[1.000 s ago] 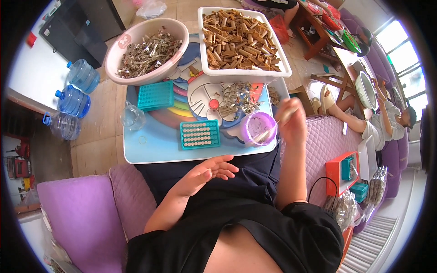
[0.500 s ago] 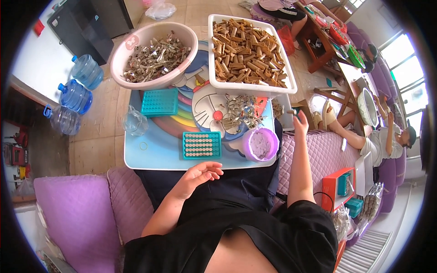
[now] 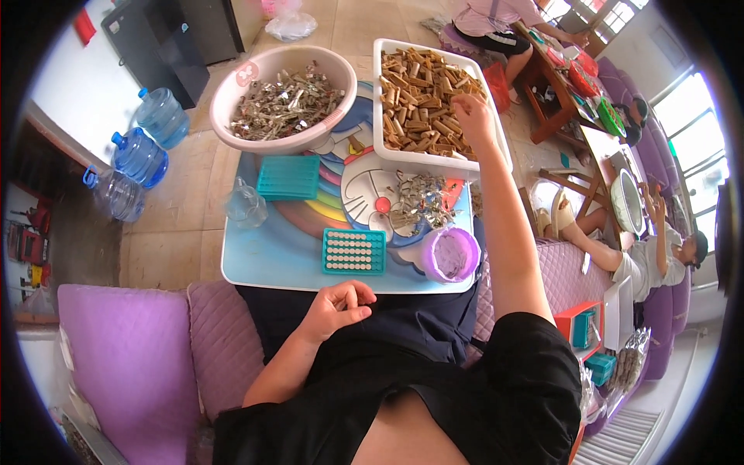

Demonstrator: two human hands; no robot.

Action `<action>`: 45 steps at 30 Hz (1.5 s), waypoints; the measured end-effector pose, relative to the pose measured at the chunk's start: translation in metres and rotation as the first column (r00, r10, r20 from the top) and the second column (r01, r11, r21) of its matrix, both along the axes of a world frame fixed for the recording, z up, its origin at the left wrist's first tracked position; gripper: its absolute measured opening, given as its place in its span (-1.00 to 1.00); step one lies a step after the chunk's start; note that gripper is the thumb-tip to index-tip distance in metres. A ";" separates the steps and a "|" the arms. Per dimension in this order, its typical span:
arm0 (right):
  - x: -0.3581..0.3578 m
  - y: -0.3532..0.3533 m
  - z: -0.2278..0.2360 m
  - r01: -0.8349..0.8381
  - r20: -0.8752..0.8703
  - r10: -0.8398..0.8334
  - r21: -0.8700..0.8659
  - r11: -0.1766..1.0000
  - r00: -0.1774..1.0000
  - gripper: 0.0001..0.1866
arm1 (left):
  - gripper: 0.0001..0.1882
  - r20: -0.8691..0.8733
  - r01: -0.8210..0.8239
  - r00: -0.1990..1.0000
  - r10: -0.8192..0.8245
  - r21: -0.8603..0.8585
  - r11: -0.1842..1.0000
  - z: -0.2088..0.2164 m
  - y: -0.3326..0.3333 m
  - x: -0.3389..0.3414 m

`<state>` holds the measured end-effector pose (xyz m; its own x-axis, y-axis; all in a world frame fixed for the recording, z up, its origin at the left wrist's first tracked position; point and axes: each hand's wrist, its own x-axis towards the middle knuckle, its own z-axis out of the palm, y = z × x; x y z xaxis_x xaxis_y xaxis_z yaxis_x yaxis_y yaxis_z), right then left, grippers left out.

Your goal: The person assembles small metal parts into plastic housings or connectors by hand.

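Note:
My right hand (image 3: pixel 474 122) reaches over the right part of a white tray (image 3: pixel 378 116) heaped with short brown pieces (image 3: pixel 422 105). Its fingers are bent together at the heap; what they hold, if anything, cannot be made out. My left hand (image 3: pixel 339 308) hovers above my lap at the table's near edge, fingers loosely curled, thumb apart, nothing in it. Just beyond it lies a teal rack (image 3: pixel 378 270) with rows of round whitish pieces. A purple tub (image 3: pixel 474 260) with pale contents stands at the near right, and behind it is a pile of silvery metal parts (image 3: pixel 422 203).
A pink basin (image 3: pixel 221 116) full of metal parts stands at the back left. Near it are a second teal rack (image 3: pixel 288 178) and a clear plastic jug (image 3: pixel 245 205). Large water bottles (image 3: pixel 139 159) stand on the floor. Another person (image 3: pixel 655 256) sits at the right.
My right hand has moved from beside the table's right edge up and left, over the brown pieces. My left hand's fingers have curled more. The whole view has shifted slightly.

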<state>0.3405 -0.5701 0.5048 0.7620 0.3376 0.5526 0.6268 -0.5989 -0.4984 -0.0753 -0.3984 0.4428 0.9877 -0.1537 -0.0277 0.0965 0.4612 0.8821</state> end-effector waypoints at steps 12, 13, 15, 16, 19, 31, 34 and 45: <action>0.015 0.004 -0.009 -0.026 -0.304 -0.118 -0.431 0.902 0.945 -0.75 | -0.84 -0.106 -0.137 0.987 0.123 -0.133 0.982 -0.006 0.014 -0.014; 0.017 0.006 -0.008 0.075 -0.337 -0.211 -0.373 0.925 0.917 -0.75 | -0.84 -0.104 -0.136 0.987 0.123 -0.136 0.981 -0.006 0.013 -0.012; 0.017 0.008 -0.007 0.138 -0.241 -0.226 -0.333 0.933 0.944 -0.76 | -0.85 -0.108 -0.134 0.987 0.116 -0.175 0.976 -0.006 0.011 -0.009; 0.020 0.008 -0.007 0.199 -0.145 -0.247 -0.283 0.938 0.958 -0.76 | -0.85 -0.103 -0.133 0.988 0.116 -0.175 0.976 -0.005 0.011 -0.007; 0.030 0.013 -0.015 0.160 -0.055 -0.181 -0.276 0.948 0.982 -0.71 | -0.87 -0.118 -0.123 0.988 0.104 -0.168 0.978 -0.004 0.010 -0.006; 0.015 0.060 -0.011 0.160 0.160 -0.072 -0.650 0.743 0.984 -0.69 | -0.89 -0.169 -0.137 0.979 0.116 -0.115 0.984 -0.001 0.006 -0.011; 0.003 0.058 -0.001 0.270 0.194 -0.191 -0.581 0.768 0.962 -0.74 | -0.89 -0.155 -0.136 0.981 0.120 -0.098 0.986 -0.005 0.005 -0.009; -0.261 0.040 0.010 -0.646 -0.545 0.597 0.127 0.753 0.589 -0.73 | -0.49 -0.161 -0.391 0.919 0.360 -0.271 0.879 0.003 -0.006 0.017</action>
